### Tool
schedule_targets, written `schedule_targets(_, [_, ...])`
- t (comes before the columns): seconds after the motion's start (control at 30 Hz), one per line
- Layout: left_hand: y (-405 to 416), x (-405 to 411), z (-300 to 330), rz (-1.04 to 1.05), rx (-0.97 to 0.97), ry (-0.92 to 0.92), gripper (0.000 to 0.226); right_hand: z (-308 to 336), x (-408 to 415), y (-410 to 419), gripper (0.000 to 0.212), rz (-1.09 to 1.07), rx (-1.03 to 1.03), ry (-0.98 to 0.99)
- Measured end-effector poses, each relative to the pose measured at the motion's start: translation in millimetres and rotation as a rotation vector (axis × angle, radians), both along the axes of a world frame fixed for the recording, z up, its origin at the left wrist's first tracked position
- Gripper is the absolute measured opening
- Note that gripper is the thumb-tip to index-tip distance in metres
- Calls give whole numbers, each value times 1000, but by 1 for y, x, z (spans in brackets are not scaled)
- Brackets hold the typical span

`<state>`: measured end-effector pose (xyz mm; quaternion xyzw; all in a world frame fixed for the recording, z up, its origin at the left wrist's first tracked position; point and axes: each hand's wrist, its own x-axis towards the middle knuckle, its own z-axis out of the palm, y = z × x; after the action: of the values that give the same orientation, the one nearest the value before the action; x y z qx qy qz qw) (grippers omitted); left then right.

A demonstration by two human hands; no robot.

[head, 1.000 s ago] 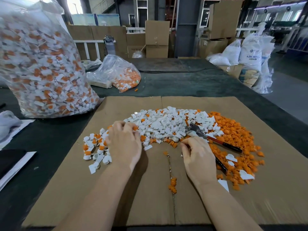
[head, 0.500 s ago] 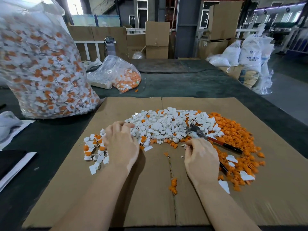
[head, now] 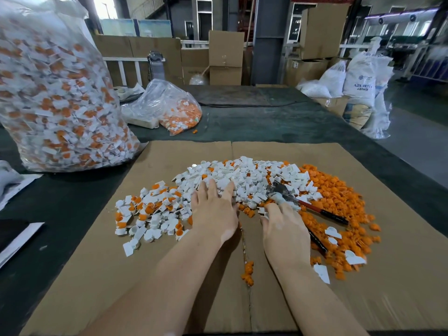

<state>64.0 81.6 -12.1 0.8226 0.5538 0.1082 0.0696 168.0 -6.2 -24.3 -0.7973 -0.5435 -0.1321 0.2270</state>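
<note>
A flat cardboard sheet [head: 363, 299] carries a heap of white plastic pieces [head: 244, 175], a heap of orange caps [head: 339, 197] to its right, and a mixed white-and-orange scatter [head: 150, 214] to its left. My left hand [head: 213, 212] lies palm down with straight fingers on the near edge of the white heap. Beside it, my right hand [head: 283, 229] has its fingers curled at the heap's edge and pinches a small white piece [head: 264, 213]. Pliers [head: 312, 207] with red-and-black handles lie just beyond my right hand.
A big clear bag [head: 55, 98] of white-and-orange parts stands at the back left. A smaller bag [head: 169, 107] lies behind the cardboard on the dark table [head: 278, 122]. Papers [head: 19, 236] lie at the left edge. Boxes and sacks [head: 358, 86] stand beyond the table.
My left hand has moved right, from the mixed scatter to the white heap, and its fingers have straightened. My right hand has stayed near the pliers.
</note>
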Motion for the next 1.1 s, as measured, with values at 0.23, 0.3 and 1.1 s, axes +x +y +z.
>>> schedule_targets(0.23, [-10,0,-10,-205,69,-159,51,-7,8,5,24,25,-20,75])
schedule_targets(0.3, [-13,0,-11,-247,67,-147,53,-8,9,5,24,43,17,96])
schedule_targets(1.1, [-43,-2,5,-48,-272,-933,17,4,8,-7,9,244,346,591])
